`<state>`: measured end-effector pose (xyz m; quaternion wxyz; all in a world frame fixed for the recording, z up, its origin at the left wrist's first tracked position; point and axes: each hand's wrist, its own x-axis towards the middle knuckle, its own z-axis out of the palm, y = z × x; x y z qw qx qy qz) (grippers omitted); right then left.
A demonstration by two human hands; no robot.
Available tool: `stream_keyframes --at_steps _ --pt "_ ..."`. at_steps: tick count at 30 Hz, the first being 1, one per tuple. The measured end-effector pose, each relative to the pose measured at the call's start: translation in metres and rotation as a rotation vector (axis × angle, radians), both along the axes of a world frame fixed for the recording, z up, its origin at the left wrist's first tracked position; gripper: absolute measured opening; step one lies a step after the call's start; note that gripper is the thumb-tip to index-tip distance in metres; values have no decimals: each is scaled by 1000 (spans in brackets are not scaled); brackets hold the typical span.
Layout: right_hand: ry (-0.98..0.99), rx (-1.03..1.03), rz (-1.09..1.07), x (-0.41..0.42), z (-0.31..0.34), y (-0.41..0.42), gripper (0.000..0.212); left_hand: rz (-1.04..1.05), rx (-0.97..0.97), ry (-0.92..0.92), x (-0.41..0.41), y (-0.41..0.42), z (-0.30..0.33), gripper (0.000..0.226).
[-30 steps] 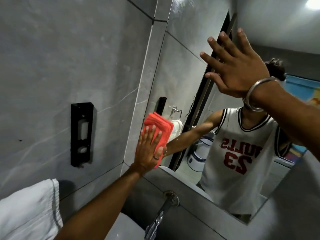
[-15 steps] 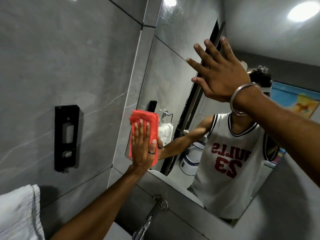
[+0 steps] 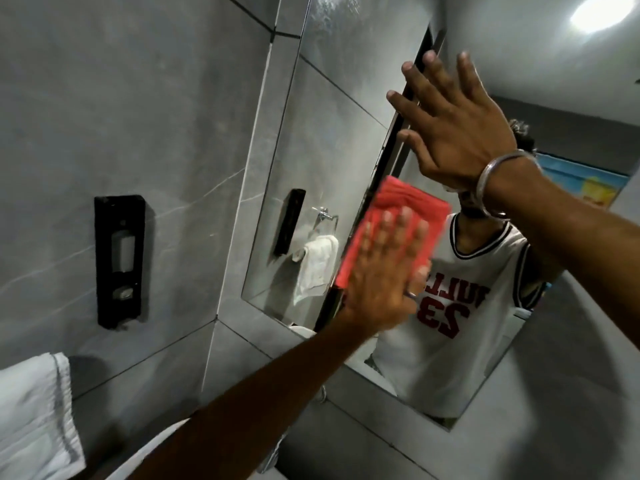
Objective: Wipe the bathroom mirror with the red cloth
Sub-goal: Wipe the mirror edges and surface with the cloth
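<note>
The red cloth [image 3: 391, 233] lies folded flat against the mirror [image 3: 329, 140], near the middle of the glass and a little above its lower edge. The left hand [image 3: 384, 271] presses it there with the palm and all fingers stretched out flat over the fabric, the thumb at the cloth's right edge; it pins the cloth to the glass by pressure and is blurred. A ring sits on one finger, though which one is hard to tell through the blur.

The right hand [image 3: 457, 123] is raised above and to the right of the cloth, fully open with fingers spread and holding nothing; whether its palm touches the glass cannot be told. A metal bangle [image 3: 498, 174] circles its wrist.

The mirror reflects a white sleeveless jersey with red reversed lettering, a white towel hanging on a chrome ring, and a ceiling light. The mirror is set into grey tiled wall [image 3: 138, 98]. On the side wall to the left, a black wall-mounted holder [image 3: 119, 261] stands upright, well apart from the cloth. A white towel [image 3: 34, 420] hangs at the lower left corner of the view.
</note>
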<state>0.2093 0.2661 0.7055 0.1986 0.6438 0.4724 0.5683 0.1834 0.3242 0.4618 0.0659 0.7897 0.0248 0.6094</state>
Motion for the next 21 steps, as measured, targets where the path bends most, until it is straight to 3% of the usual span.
stream_keyframes --at_steps 5,9,16,19,21 --pt "24 3 7 0 -2 -2 67 -154 312 -25 4 -32 -37 64" --pt "47 15 3 0 -11 -8 68 -105 320 -11 1 1 -76 62" --pt "72 -13 -55 14 -67 -54 67 156 -213 -31 -13 113 -152 73" --pt "74 -18 -63 18 -78 -72 70 154 -606 -40 -28 159 -159 68" --pt "69 -24 -63 20 -83 -76 70 124 -734 -57 -30 163 -158 69"
